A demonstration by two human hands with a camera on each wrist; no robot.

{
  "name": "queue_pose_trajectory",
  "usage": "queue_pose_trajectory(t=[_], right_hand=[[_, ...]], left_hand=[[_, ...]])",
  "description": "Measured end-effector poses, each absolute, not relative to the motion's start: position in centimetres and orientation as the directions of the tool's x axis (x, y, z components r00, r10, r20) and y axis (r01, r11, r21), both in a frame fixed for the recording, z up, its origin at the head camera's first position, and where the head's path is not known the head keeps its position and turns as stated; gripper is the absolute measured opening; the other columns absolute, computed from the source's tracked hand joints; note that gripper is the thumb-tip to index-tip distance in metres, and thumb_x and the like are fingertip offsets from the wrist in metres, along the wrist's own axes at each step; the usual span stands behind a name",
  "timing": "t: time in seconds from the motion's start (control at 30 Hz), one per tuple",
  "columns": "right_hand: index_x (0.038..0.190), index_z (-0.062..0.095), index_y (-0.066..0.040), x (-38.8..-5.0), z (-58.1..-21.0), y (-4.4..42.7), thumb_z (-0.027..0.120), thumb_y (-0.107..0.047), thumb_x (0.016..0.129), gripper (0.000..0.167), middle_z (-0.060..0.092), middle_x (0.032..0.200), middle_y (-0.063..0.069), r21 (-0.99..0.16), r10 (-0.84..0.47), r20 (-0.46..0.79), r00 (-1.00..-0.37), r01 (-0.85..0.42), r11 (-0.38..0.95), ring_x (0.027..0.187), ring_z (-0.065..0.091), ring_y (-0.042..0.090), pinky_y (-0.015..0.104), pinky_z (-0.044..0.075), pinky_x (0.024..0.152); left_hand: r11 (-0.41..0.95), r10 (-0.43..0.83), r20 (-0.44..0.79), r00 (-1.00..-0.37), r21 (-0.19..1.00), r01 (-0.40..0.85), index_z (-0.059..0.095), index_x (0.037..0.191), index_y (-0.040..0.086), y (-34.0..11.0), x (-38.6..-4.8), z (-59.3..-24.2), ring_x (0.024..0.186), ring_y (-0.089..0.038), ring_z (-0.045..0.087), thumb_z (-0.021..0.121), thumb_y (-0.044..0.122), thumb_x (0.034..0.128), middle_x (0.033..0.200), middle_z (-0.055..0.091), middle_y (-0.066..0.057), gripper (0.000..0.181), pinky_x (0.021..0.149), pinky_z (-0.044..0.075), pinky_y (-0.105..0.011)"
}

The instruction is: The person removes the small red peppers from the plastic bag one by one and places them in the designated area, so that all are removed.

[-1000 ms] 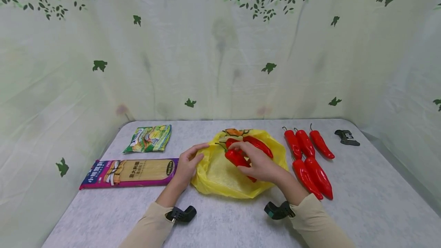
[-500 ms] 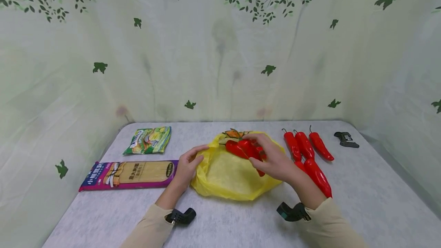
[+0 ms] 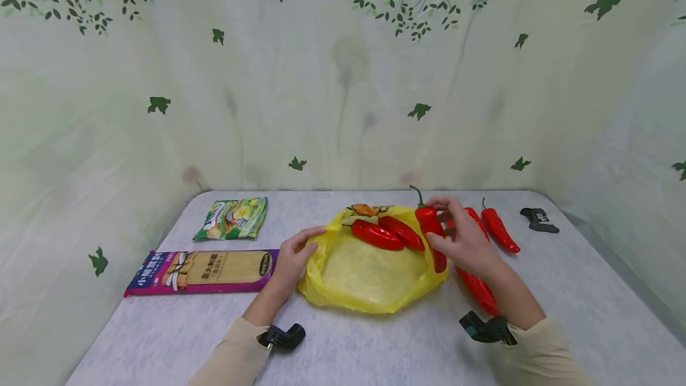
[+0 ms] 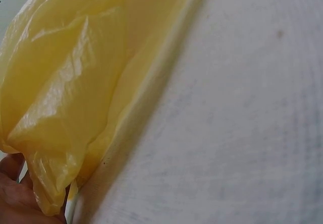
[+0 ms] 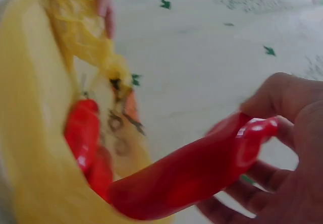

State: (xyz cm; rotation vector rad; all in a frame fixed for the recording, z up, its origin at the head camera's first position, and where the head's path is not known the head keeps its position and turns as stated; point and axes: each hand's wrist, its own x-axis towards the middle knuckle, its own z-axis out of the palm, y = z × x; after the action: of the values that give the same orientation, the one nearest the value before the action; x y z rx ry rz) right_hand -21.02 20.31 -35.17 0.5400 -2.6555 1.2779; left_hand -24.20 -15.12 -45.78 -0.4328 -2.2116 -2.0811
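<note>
My right hand (image 3: 464, 242) grips a red chili pepper (image 3: 429, 228) over the right rim of a yellow plastic bag (image 3: 370, 301). The pepper's stem points up and its body leans down to the right; in the right wrist view it slants across the palm. Two red chili peppers (image 3: 377, 236) lie inside the open bag, side by side. At the bag's left rim, my left hand (image 3: 292, 258) pinches the plastic, and the left wrist view shows bunched film between the fingers (image 4: 17, 196).
Several more red chili peppers (image 3: 499, 230) lie on the table right of the bag, partly hidden by my right arm. A black object (image 3: 539, 220) sits at the far right. On the left are a green snack packet (image 3: 233, 218) and a pasta pack (image 3: 203, 271).
My right hand has moved right, lifting the pepper from the bag's middle to its right rim and turning it more upright. The left hand stays on the rim.
</note>
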Motion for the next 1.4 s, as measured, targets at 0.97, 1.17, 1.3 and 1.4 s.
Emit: queue_pose_trajectory(t=[0.97,1.17,1.3,1.4], right_hand=[[0.139,0.040,-0.012,-21.7,-34.4,29.8,0.069,-0.023,0.091,0.057,0.047,0.139,0.026,-0.670,-0.108,-0.001,-0.994,-0.080,0.738,0.120,0.048,0.044,0.040,0.061,0.072],[0.140,0.039,-0.007,-22.0,-35.0,31.3,0.070,-0.024,0.092,0.060,0.045,0.139,0.029,-0.674,-0.107,-0.027,-0.994,-0.061,0.736,0.120,0.048,0.047,0.043,0.062,0.076],[0.138,0.040,-0.004,-22.1,-35.6,32.1,0.066,-0.026,0.095,0.054,0.047,0.136,0.031,-0.659,-0.110,-0.049,-0.993,-0.050,0.750,0.117,0.052,0.047,0.045,0.061,0.078],[0.136,0.041,-0.004,-22.0,-36.1,32.6,0.064,-0.027,0.096,0.051,0.050,0.134,0.030,-0.661,-0.104,-0.062,-0.993,-0.037,0.749,0.114,0.055,0.045,0.044,0.061,0.077]], left_hand=[[0.045,0.161,0.216,-0.963,0.973,0.226,0.062,0.133,0.005,-15.0,-24.4,-45.5,0.138,-0.015,0.048,0.053,0.009,0.1007,0.143,0.059,-0.011,0.033,0.107,0.037,-0.012],[0.037,0.155,0.232,-0.960,0.970,0.240,0.062,0.132,0.002,-15.0,-24.5,-45.6,0.135,-0.012,0.049,0.054,0.009,0.1006,0.142,0.059,-0.014,0.033,0.108,0.037,-0.012],[0.045,0.151,0.224,-0.963,0.971,0.233,0.062,0.132,0.002,-15.0,-24.5,-45.7,0.135,-0.012,0.050,0.054,0.010,0.1013,0.142,0.059,-0.014,0.033,0.107,0.037,-0.011],[0.054,0.154,0.222,-0.963,0.971,0.233,0.062,0.132,0.003,-15.0,-24.4,-45.7,0.137,-0.016,0.048,0.053,0.010,0.1017,0.142,0.059,-0.014,0.033,0.107,0.037,-0.011]])
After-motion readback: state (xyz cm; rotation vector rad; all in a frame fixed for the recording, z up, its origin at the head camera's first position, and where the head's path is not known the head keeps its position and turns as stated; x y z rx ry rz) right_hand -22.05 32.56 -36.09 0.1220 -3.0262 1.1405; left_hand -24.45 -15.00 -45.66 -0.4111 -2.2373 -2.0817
